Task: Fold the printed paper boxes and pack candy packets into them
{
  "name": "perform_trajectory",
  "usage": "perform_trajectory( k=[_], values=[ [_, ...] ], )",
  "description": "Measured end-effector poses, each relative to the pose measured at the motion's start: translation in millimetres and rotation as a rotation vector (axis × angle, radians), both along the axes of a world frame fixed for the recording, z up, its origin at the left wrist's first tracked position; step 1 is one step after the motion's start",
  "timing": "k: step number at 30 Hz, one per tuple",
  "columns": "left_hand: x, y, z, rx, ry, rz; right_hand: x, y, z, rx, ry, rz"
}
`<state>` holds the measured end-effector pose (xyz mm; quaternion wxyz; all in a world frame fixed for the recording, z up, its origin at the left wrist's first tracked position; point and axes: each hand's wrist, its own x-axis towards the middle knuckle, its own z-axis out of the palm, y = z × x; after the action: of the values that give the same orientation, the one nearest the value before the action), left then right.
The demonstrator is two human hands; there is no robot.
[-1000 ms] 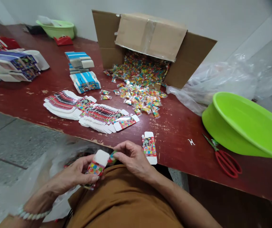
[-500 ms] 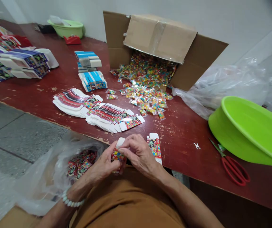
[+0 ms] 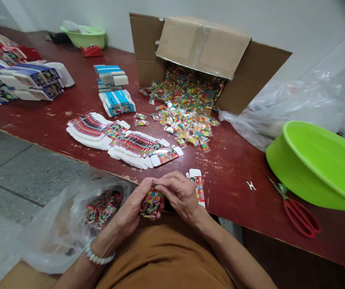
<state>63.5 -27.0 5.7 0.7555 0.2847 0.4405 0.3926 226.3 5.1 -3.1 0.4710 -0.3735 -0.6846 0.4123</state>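
Note:
A small printed candy box (image 3: 151, 203), red and black with bright circles, is held just off the table's front edge. My left hand (image 3: 133, 206) wraps round its left side and underside. At the box's top end, my right hand (image 3: 180, 194) is pinched, fingertips meeting my left thumb there; the top flap is hidden by the fingers. Beside my right hand lies a flat, unfolded carton (image 3: 196, 184). Fanned stacks of the same red cartons (image 3: 136, 146) rest beyond my hands. To my left, a clear plastic bag (image 3: 54, 224) contains several filled red boxes (image 3: 104, 210).
A cardboard box (image 3: 205, 44) on its side spills wrapped candies (image 3: 190, 126). Blue cartons (image 3: 118, 102) and purple cartons (image 3: 33, 78) stand left. On the right are a tilted green basin (image 3: 311, 172), red-handled scissors (image 3: 300, 216) and a white scrap (image 3: 251, 185).
The box has turned so its printed face shows more fully. The white flap at its top no longer shows, and my left thumb has moved up to the top end.

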Motion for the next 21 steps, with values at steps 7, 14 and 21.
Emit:
perform_trajectory(
  k=[7,14,21],
  values=[
    [1,3,0.4,-0.070,-0.134,0.041,-3,0,9.1,-0.443,0.103,0.094],
    [3,1,-1.9,-0.006,-0.061,0.047,-11,7,15.4,-0.673,0.254,0.101],
    [1,2,-3.3,-0.120,-0.067,0.069,-2,3,9.7,-0.031,-0.009,0.138]
  ],
)
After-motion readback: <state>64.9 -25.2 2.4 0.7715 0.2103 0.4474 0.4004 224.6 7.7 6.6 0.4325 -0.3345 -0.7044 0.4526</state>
